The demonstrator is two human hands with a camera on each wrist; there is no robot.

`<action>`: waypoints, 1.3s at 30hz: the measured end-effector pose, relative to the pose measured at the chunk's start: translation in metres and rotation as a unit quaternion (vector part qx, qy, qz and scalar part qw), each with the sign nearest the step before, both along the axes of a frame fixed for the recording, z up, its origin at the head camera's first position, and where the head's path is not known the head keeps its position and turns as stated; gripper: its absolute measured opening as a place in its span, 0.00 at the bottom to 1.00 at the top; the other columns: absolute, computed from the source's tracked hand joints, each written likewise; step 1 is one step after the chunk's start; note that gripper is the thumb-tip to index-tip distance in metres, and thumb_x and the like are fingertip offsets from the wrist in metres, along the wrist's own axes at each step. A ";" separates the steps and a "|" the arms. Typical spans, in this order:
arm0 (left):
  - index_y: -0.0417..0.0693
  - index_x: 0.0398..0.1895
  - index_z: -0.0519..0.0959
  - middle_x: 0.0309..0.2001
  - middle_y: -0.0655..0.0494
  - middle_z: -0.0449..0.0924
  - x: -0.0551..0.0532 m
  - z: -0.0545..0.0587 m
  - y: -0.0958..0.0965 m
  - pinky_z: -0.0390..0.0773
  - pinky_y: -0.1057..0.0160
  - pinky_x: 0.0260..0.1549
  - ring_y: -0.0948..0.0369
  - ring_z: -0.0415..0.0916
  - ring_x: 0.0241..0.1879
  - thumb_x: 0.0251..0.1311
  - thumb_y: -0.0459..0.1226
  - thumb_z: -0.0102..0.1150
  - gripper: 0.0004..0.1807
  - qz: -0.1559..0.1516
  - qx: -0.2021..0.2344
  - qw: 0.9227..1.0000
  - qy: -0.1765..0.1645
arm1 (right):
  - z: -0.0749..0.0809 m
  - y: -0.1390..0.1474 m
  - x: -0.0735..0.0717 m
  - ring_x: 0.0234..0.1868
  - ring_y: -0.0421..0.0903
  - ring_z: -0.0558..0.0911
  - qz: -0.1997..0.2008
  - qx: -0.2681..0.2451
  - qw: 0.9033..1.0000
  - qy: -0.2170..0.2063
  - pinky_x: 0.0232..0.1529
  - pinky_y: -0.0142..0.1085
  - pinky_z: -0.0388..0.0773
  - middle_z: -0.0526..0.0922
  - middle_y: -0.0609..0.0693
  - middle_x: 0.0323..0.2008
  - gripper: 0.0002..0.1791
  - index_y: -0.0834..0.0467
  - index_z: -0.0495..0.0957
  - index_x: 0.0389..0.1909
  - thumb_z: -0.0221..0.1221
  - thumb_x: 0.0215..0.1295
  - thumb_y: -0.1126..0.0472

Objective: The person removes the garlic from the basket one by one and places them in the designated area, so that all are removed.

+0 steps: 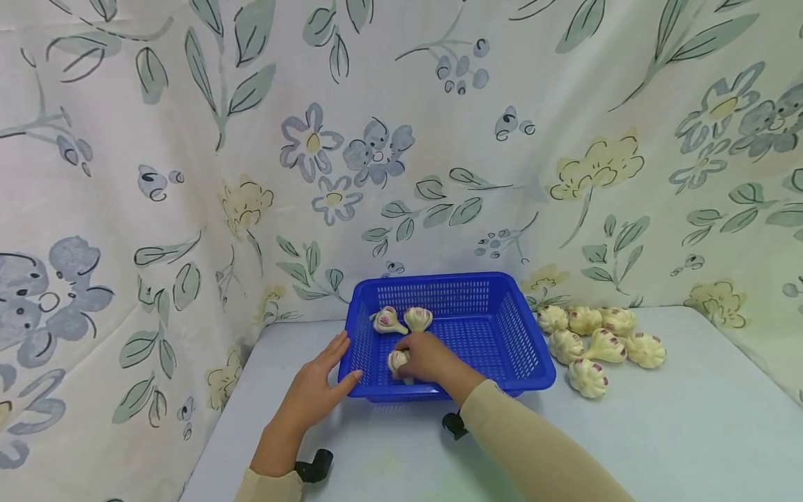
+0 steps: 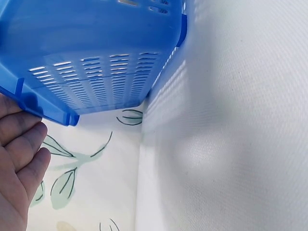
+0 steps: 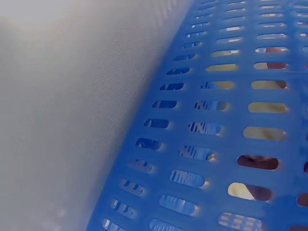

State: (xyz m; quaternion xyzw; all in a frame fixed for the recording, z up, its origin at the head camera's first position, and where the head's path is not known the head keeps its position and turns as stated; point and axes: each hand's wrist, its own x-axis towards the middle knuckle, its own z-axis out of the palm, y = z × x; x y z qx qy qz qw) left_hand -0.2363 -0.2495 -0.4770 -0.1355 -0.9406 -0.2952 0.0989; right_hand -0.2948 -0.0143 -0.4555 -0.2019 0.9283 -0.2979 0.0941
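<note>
A blue plastic basket [image 1: 448, 394] with slotted walls stands on the table. Inside it, toward the left, my right hand [image 1: 429, 355] grips a garlic bulb [image 1: 396, 360] near the basket floor. Behind that hand lie two more garlic bulbs, one at the back left [image 1: 387, 320] and one beside it [image 1: 417, 318]. My left hand [image 1: 316, 385] rests with extended fingers against the basket's left rim; the left wrist view shows its fingers [image 2: 24, 137] at the rim's edge. In the right wrist view the basket wall [image 3: 216, 115] hides most of the right hand and the bulb.
Several garlic bulbs [image 1: 605, 345] with purple marks lie in a group on the white table [image 1: 633, 425], right of the basket. A floral cloth [image 1: 401, 139] hangs behind and at the sides. Black wrist straps [image 1: 316, 466] show on both arms.
</note>
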 end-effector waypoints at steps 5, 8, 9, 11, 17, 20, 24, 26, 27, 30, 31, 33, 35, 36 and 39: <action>0.52 0.75 0.62 0.76 0.57 0.57 0.000 0.000 0.000 0.64 0.43 0.67 0.52 0.57 0.74 0.63 0.57 0.59 0.40 0.003 -0.002 1.000 -0.007 | 0.004 0.000 0.002 0.48 0.50 0.84 -0.026 -0.023 0.999 0.023 0.54 0.48 0.80 0.86 0.52 0.49 0.26 0.57 0.84 0.52 0.74 0.51 0.53; 0.52 0.75 0.62 0.76 0.57 0.57 0.000 0.000 0.000 0.64 0.43 0.67 0.51 0.57 0.74 0.63 0.57 0.59 0.41 0.005 -0.001 1.000 -0.009 | 0.006 0.000 0.003 0.46 0.48 0.84 -0.047 -0.041 0.997 0.037 0.50 0.46 0.82 0.86 0.51 0.49 0.29 0.56 0.83 0.54 0.74 0.50 0.50; 0.52 0.75 0.62 0.76 0.57 0.57 -0.001 0.000 0.000 0.64 0.43 0.67 0.51 0.57 0.74 0.63 0.58 0.59 0.41 0.005 0.000 1.000 -0.008 | 0.007 0.000 0.002 0.46 0.48 0.84 -0.056 -0.049 0.996 0.043 0.49 0.46 0.82 0.86 0.51 0.49 0.30 0.56 0.83 0.54 0.74 0.50 0.48; 0.52 0.74 0.62 0.76 0.57 0.57 -0.001 0.000 0.001 0.65 0.42 0.66 0.51 0.58 0.74 0.63 0.58 0.59 0.40 0.004 -0.001 1.000 -0.004 | 0.007 0.002 0.003 0.46 0.48 0.84 -0.073 -0.061 0.993 0.065 0.47 0.44 0.83 0.86 0.51 0.49 0.31 0.56 0.83 0.54 0.74 0.50 0.45; 0.50 0.74 0.64 0.75 0.56 0.58 -0.001 -0.001 0.001 0.66 0.42 0.65 0.50 0.59 0.73 0.63 0.56 0.60 0.40 0.003 -0.006 1.000 0.007 | 0.014 0.009 0.008 0.42 0.45 0.84 -0.107 -0.122 0.981 0.108 0.39 0.37 0.85 0.86 0.51 0.50 0.32 0.55 0.83 0.54 0.73 0.50 0.42; 0.50 0.74 0.63 0.76 0.56 0.58 0.000 0.001 0.000 0.66 0.41 0.65 0.50 0.59 0.73 0.62 0.57 0.60 0.40 0.002 -0.010 1.000 0.005 | 0.019 0.017 0.011 0.40 0.43 0.83 -0.105 -0.153 0.977 0.107 0.37 0.35 0.84 0.85 0.50 0.51 0.31 0.54 0.81 0.56 0.73 0.51 0.45; 0.51 0.74 0.63 0.76 0.56 0.57 0.000 0.003 -0.002 0.66 0.40 0.65 0.50 0.58 0.74 0.62 0.59 0.58 0.41 -0.001 -0.020 1.000 0.006 | 0.024 0.036 0.012 0.43 0.44 0.83 -0.103 -0.168 0.973 0.120 0.39 0.37 0.84 0.84 0.48 0.51 0.31 0.51 0.80 0.58 0.73 0.53 0.47; 0.50 0.74 0.63 0.76 0.55 0.57 -0.001 0.003 -0.003 0.66 0.39 0.65 0.49 0.57 0.74 0.62 0.60 0.58 0.42 -0.004 -0.022 1.000 0.012 | 0.026 0.049 0.012 0.48 0.45 0.83 -0.105 -0.164 0.972 0.132 0.43 0.40 0.84 0.84 0.46 0.53 0.30 0.50 0.80 0.58 0.72 0.54 0.45; 0.50 0.74 0.63 0.76 0.55 0.56 -0.001 0.003 -0.003 0.66 0.39 0.65 0.49 0.57 0.74 0.62 0.59 0.58 0.42 -0.005 -0.021 1.000 0.013 | 0.027 0.056 0.012 0.50 0.45 0.83 -0.105 -0.164 0.971 0.137 0.45 0.42 0.84 0.83 0.46 0.54 0.30 0.49 0.80 0.59 0.71 0.54 0.45; 0.49 0.74 0.63 0.77 0.55 0.56 -0.003 0.001 -0.003 0.65 0.40 0.66 0.49 0.57 0.74 0.62 0.60 0.58 0.42 -0.008 -0.022 1.000 0.016 | 0.032 0.079 0.014 0.53 0.47 0.82 -0.110 -0.154 0.970 0.151 0.48 0.45 0.83 0.82 0.48 0.57 0.31 0.49 0.79 0.60 0.70 0.56 0.43; 0.48 0.74 0.62 0.77 0.55 0.55 -0.004 0.001 -0.003 0.65 0.40 0.66 0.49 0.56 0.74 0.62 0.59 0.58 0.42 -0.010 -0.021 1.000 0.015 | 0.033 0.087 0.015 0.52 0.47 0.82 -0.114 -0.150 0.970 0.154 0.47 0.45 0.83 0.82 0.48 0.57 0.32 0.49 0.78 0.61 0.69 0.56 0.42; 0.49 0.75 0.62 0.77 0.55 0.55 -0.005 0.001 -0.003 0.64 0.39 0.66 0.49 0.56 0.75 0.63 0.59 0.57 0.42 -0.010 -0.022 1.000 0.013 | 0.035 0.103 0.017 0.48 0.48 0.81 -0.123 -0.145 0.968 0.164 0.44 0.44 0.81 0.82 0.49 0.57 0.32 0.49 0.78 0.61 0.69 0.56 0.42; 0.49 0.75 0.62 0.76 0.54 0.56 -0.005 0.000 -0.002 0.64 0.39 0.66 0.49 0.56 0.75 0.63 0.59 0.57 0.42 -0.008 -0.020 1.000 0.015 | 0.035 0.119 0.019 0.49 0.49 0.81 -0.131 -0.143 0.965 0.175 0.44 0.45 0.81 0.82 0.51 0.58 0.33 0.50 0.78 0.61 0.69 0.56 0.42; 0.49 0.74 0.63 0.76 0.54 0.57 -0.005 0.001 -0.003 0.64 0.38 0.66 0.49 0.56 0.75 0.63 0.59 0.57 0.41 -0.007 -0.016 1.000 0.017 | 0.034 0.127 0.020 0.48 0.50 0.81 -0.136 -0.140 0.964 0.181 0.44 0.46 0.81 0.82 0.52 0.58 0.33 0.51 0.78 0.61 0.69 0.57 0.42; 0.49 0.74 0.63 0.75 0.53 0.58 -0.006 0.002 -0.003 0.64 0.37 0.66 0.49 0.56 0.74 0.64 0.59 0.56 0.41 -0.006 -0.007 1.000 0.023 | 0.032 0.150 0.023 0.52 0.54 0.81 -0.151 -0.134 0.962 0.186 0.45 0.49 0.82 0.80 0.56 0.59 0.34 0.52 0.77 0.62 0.67 0.58 0.41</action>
